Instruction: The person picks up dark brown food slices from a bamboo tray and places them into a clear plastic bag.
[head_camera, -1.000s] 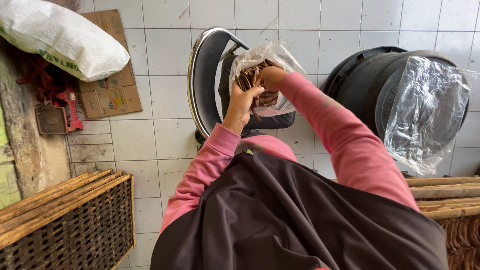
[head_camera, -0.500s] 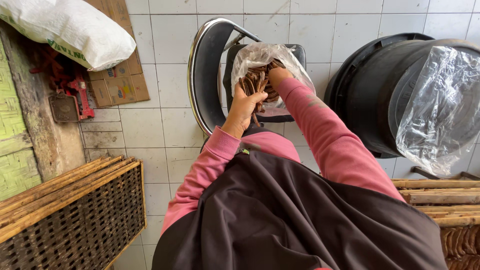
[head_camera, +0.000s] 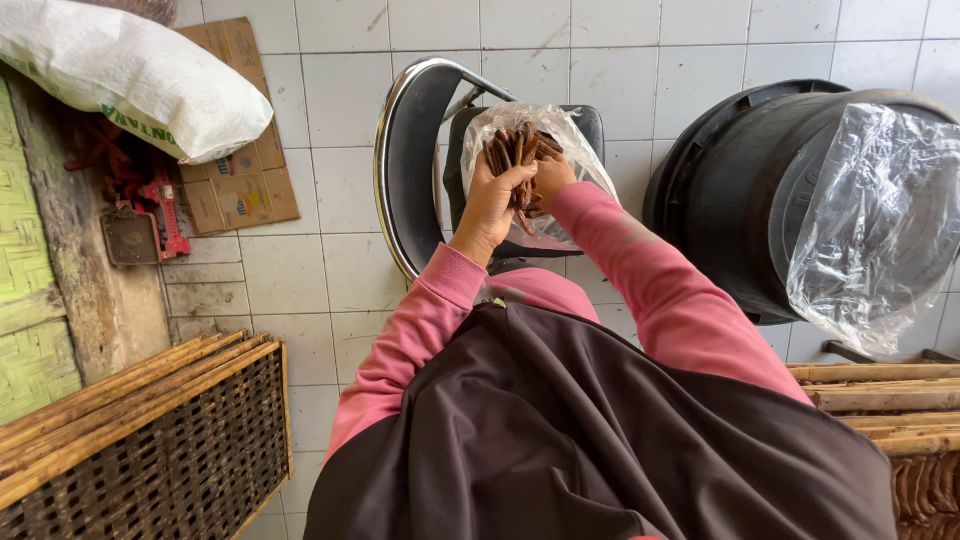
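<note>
At three o'clock a large black tub (head_camera: 740, 200) leans on the tiled floor (head_camera: 320, 270), clear sheeting (head_camera: 880, 220) draped over its mouth. At twelve, a black chair (head_camera: 415, 160) carries the clear plastic bag (head_camera: 575, 140), so you work at waist height. Your left hand (head_camera: 492, 200) and right hand (head_camera: 548, 180) close together around a bundle of brown sticks (head_camera: 518, 150), seemingly squaring their ends inside the bag.
</note>
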